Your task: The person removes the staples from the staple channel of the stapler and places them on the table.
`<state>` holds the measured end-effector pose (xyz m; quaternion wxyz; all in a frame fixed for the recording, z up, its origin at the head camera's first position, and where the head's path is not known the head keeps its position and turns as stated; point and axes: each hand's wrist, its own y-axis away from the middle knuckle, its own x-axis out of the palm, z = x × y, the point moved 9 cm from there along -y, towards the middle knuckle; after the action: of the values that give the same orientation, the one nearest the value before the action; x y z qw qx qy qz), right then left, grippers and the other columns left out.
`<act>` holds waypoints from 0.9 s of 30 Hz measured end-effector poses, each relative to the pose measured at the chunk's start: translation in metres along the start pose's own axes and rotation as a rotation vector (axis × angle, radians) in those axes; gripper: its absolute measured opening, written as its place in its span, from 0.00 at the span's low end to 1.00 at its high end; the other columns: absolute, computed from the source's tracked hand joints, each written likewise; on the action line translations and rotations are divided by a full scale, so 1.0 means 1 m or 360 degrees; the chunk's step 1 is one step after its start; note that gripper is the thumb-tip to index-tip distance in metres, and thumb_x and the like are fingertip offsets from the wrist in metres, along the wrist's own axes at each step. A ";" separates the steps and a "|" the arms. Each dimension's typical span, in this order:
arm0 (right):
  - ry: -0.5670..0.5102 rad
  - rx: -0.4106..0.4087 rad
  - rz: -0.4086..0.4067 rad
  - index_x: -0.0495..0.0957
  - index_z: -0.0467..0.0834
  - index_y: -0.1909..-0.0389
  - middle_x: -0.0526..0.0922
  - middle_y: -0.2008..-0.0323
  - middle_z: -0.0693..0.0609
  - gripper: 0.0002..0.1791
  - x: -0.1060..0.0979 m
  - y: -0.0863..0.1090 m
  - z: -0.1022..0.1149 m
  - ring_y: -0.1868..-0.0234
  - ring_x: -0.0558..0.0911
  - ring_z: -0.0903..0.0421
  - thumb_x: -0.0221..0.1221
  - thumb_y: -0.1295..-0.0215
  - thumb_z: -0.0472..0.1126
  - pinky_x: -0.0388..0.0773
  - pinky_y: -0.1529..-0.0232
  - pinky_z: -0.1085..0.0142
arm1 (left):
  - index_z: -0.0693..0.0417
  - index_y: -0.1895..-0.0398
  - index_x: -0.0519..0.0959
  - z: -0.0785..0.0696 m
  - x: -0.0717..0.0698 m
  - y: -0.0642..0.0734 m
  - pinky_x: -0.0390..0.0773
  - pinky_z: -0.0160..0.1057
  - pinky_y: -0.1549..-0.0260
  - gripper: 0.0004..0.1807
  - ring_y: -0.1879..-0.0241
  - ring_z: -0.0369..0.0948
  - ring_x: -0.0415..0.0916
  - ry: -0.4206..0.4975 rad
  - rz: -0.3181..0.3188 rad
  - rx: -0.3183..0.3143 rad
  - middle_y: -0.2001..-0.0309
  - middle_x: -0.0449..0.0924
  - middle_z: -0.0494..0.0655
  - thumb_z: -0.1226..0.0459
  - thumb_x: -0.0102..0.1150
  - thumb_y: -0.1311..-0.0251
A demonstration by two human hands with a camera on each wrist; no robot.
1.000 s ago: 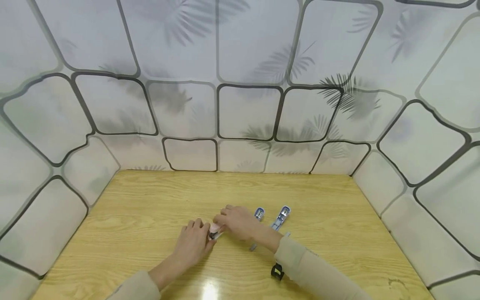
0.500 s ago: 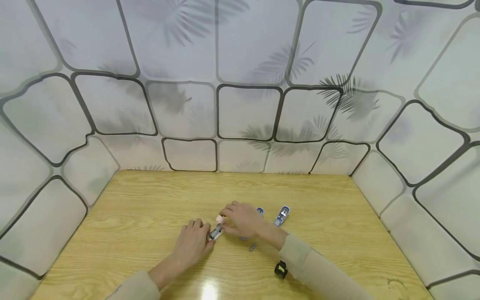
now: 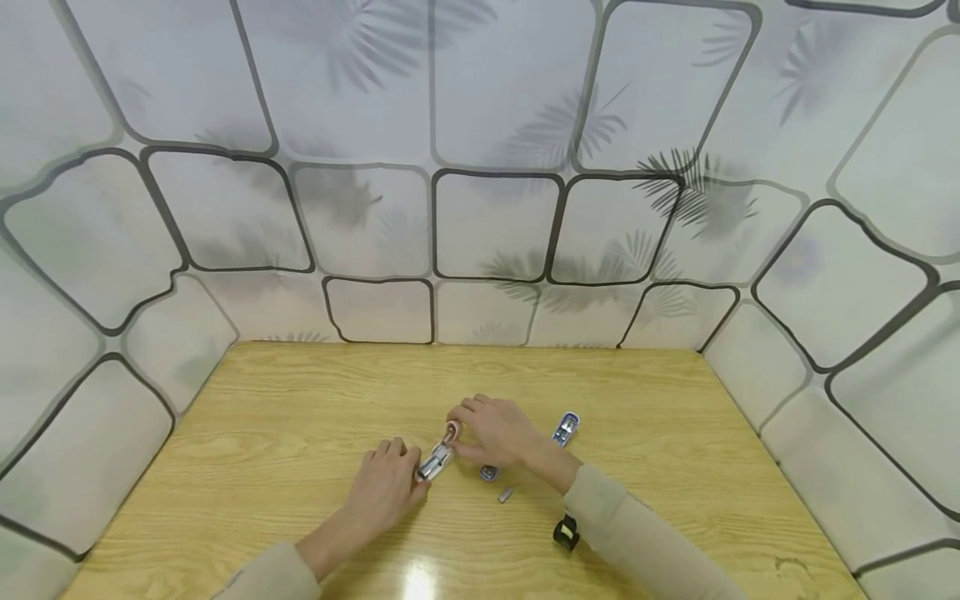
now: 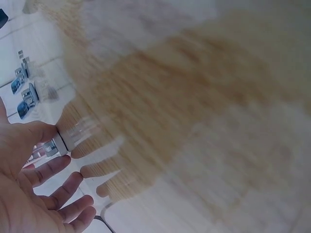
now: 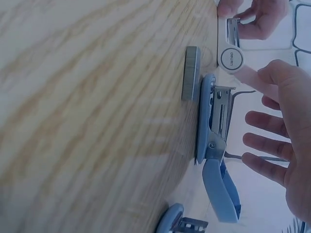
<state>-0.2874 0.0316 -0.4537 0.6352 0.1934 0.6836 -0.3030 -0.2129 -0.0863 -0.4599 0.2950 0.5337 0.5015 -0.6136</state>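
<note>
A pale pink and white stapler [image 3: 437, 459] lies opened out flat between my two hands, its metal magazine showing. My left hand [image 3: 386, 483] pinches the white base end between thumb and forefinger; in the left wrist view that end [image 4: 59, 144] juts out past the fingertips. The pink top cover [image 5: 255, 81] is pinched by my right hand [image 3: 495, 429], the other fingers extended in the right wrist view. Close to the right hand, a blue stapler [image 5: 206, 121] lies swung open, mostly hidden under that hand in the head view. A strip of staples [image 3: 506, 495] rests beside it.
A second open blue stapler [image 3: 567, 427] lies farther right, partly behind the right wrist. A black device [image 3: 566, 533] sits under the right sleeve. The wooden table [image 3: 315, 400] is enclosed by patterned cloth walls [image 3: 495, 225].
My right hand has moved up and to the right, swinging the pink cover back from the base, so the magazine shows. The left hand has stayed in place.
</note>
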 end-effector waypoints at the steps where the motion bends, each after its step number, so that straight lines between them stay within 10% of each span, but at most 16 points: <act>1: -0.0003 0.0007 0.0003 0.81 0.54 0.42 0.87 0.52 0.57 0.21 0.000 0.000 -0.001 0.53 0.85 0.58 0.60 0.27 0.61 0.85 0.57 0.65 | 0.50 0.70 0.78 0.000 0.000 0.000 0.80 0.42 0.69 0.18 0.69 0.40 0.74 -0.0001 -0.0002 0.0000 0.68 0.79 0.47 0.53 0.80 0.49; 27: 0.0027 0.0124 0.0000 0.82 0.52 0.41 0.88 0.48 0.53 0.26 -0.001 0.011 -0.018 0.49 0.86 0.55 0.59 0.27 0.65 0.87 0.54 0.61 | 0.50 0.70 0.79 0.000 0.001 0.001 0.80 0.43 0.68 0.18 0.69 0.41 0.75 -0.0026 -0.0039 0.0001 0.68 0.79 0.47 0.52 0.80 0.49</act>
<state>-0.2937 0.0518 -0.4545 0.6214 0.2206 0.6766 -0.3278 -0.2123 -0.0865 -0.4610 0.2913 0.5226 0.5054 -0.6218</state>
